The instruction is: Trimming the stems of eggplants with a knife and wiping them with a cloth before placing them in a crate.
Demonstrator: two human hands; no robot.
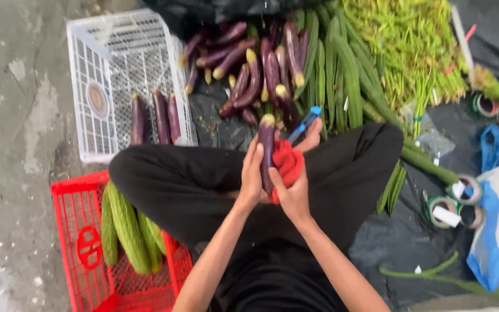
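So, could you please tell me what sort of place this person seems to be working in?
Probably a market stall or produce-sorting spot on the ground: a pile of eggplants and long green gourds lies on black plastic sheeting, beside a white crate and a red crate on bare concrete.

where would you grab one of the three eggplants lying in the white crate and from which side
Grip an eggplant around its middle, coming straight down from above. The three lie side by side on the floor of the white crate, lengthwise away from the person, so their upper sides are exposed while the crate wall blocks a sideways approach. The left one has open space beside it, probably the easiest for fingers to wrap.
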